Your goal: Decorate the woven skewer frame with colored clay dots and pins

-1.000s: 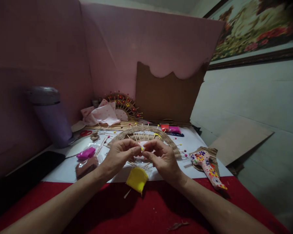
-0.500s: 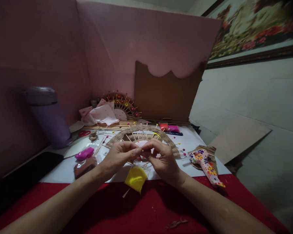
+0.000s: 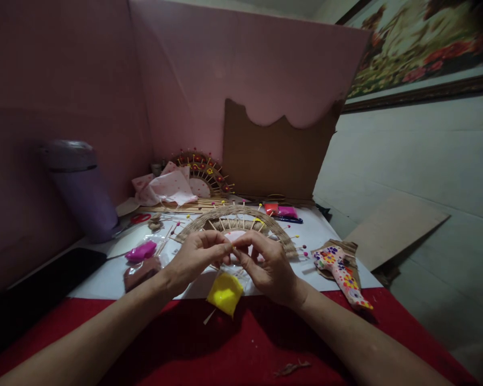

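Note:
My left hand point(image 3: 197, 257) and my right hand point(image 3: 265, 262) meet fingertip to fingertip above the table, both pinched on a thin wooden stick whose tip is hidden between the fingers. Just below them lies a yellow lump of clay point(image 3: 224, 294) in clear wrap, with a loose stick beside it. Behind the hands lies a woven half-circle frame point(image 3: 282, 238) with several bead-tipped sticks poking out of it.
A purple tumbler point(image 3: 80, 187) stands at the left by a black phone point(image 3: 44, 284). Pink clay point(image 3: 141, 251) and brown clay point(image 3: 139, 273) lie left of my hands. A flower-painted glue gun point(image 3: 342, 273) lies at the right. Red scissors point(image 3: 139, 219), cardboard point(image 3: 273, 155) and a finished fan point(image 3: 203, 174) stand behind.
The bit of yellow clay seen between my fingertips a second ago is now hidden. My hands have stayed in place, with the fingers working slightly.

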Demonstrator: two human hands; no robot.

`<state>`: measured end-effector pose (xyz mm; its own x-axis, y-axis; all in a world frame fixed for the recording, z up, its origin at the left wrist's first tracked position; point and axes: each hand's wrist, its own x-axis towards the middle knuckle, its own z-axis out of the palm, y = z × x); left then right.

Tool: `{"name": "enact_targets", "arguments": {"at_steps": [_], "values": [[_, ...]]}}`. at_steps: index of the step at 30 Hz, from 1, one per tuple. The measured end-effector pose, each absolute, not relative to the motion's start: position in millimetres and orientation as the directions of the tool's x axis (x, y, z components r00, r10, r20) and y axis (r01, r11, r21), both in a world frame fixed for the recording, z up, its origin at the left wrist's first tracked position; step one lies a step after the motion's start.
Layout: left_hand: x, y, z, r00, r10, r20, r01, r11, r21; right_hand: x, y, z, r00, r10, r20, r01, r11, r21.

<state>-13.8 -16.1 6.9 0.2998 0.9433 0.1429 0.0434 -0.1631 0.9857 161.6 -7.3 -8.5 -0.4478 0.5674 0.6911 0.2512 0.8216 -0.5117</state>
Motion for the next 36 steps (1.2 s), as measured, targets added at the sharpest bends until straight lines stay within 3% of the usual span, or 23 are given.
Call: {"name": "enact_targets", "arguments": {"at_steps": [10, 13, 15, 17, 19, 21, 36], "values": [[-12, -14, 2, 0.31, 0.941, 0.138, 0.073, -0.169, 0.983, 159, -8, -13, -0.451, 0.59, 0.67, 0.325, 0.808, -0.492], [-12, -14, 1, 0.309, 0.939, 0.151, 0.045, -0.173, 0.984, 158, -6, -14, -0.354, 0.662, 0.66, 0.338, 0.749, -0.57], [-13, -14, 2, 0.308, 0.936, 0.172, 0.004, -0.182, 0.983, 158, -2, -13, -0.241, 0.756, 0.609, 0.261, 0.654, -0.71], [-15, -13, 3, 0.302, 0.936, 0.181, -0.035, -0.179, 0.983, 158, 2, -12, -0.16, 0.849, 0.503, 0.079, 0.519, -0.851], [-17, -13, 4, 0.301, 0.936, 0.182, -0.067, -0.169, 0.983, 159, 5, -10, -0.15, 0.9, 0.409, -0.112, 0.395, -0.912], [-18, -13, 4, 0.303, 0.936, 0.181, -0.09, -0.161, 0.983, 158, 5, -8, -0.178, 0.908, 0.378, -0.203, 0.342, -0.917], [-17, -12, 3, 0.317, 0.93, 0.188, -0.176, -0.137, 0.975, 154, -3, -6, -0.348, 0.861, 0.37, -0.215, 0.311, -0.926]]}}
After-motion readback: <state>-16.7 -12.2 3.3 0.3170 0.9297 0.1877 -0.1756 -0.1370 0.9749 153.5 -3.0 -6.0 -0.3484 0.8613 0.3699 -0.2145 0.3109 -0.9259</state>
